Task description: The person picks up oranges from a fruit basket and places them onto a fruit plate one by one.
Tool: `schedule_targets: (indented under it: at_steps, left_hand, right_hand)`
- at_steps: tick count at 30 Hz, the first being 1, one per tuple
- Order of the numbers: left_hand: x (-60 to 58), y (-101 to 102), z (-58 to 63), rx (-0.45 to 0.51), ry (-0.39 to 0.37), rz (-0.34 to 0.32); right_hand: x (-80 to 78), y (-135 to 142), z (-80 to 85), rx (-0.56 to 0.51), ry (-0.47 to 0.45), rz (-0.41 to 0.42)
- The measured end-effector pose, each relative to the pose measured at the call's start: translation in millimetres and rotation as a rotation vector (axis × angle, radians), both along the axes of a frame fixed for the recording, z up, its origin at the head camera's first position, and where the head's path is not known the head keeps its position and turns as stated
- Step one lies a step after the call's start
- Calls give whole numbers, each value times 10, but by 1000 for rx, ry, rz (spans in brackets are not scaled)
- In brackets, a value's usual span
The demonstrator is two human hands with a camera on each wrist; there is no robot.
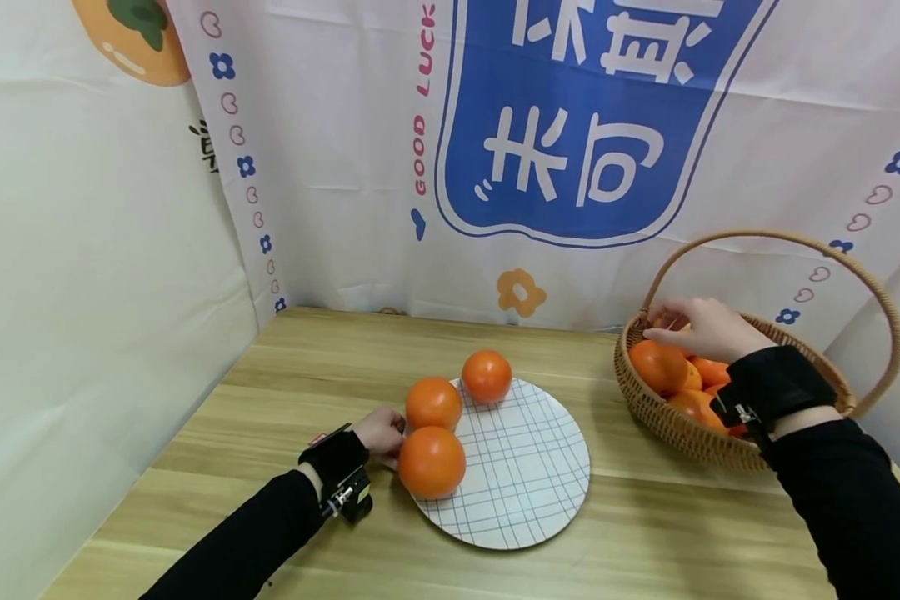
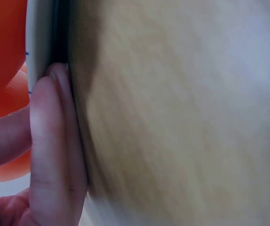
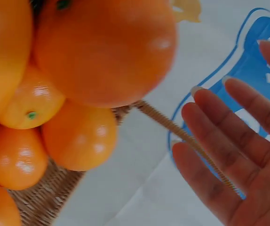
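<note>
A round white plate (image 1: 528, 467) with a blue grid lies on the table. Along its left side sit two oranges (image 1: 432, 462), and a third orange (image 1: 487, 377) is at its back edge. My left hand (image 1: 381, 435) holds the plate's left rim, fingers (image 2: 50, 141) at the edge by the table and thumb on the upper side. Over a wicker basket (image 1: 628, 383) of oranges and smaller orange fruit (image 3: 81, 136), my right hand (image 1: 708, 327) hovers with fingers extended and slightly apart. Nothing is in its grasp.
The basket's tall arched handle (image 1: 894, 333) rises around and behind the right hand. A white printed cloth (image 1: 345, 167) hangs along the table's back edge, and another pale cloth (image 1: 82, 333) borders the left side. Wooden tabletop (image 1: 615, 533) lies between plate and basket.
</note>
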State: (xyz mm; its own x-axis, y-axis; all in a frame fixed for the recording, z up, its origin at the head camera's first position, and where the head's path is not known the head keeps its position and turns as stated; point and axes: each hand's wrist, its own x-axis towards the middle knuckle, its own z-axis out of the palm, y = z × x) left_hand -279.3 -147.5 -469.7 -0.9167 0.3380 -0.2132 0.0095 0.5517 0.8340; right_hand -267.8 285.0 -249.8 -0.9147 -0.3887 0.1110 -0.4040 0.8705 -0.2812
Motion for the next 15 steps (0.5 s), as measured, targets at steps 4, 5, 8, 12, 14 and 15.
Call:
schedule_targets:
  at_steps: [4,5,8,12,14,15]
  left_hand:
    - [186,137,303,-75,-90,112]
    - [250,159,387,-67,-86,119]
    - [383,216,582,-53,-90,135]
    - [419,238,659,-72,-94,151]
    - [400,233,651,-72,-96,156]
    - [394,230,648,-72,-97,152]
  right_hand:
    - [-42,80,-106,-28,-65,55]
    - [-55,93,-130,-30,-76,79]
    - [-90,112,-178,-29,-110,136]
    - [-133,95,-209,-3,-135,187]
    - [-153,83,-218,26,-153,187]
    - [-157,79,-223,31,-158,185]
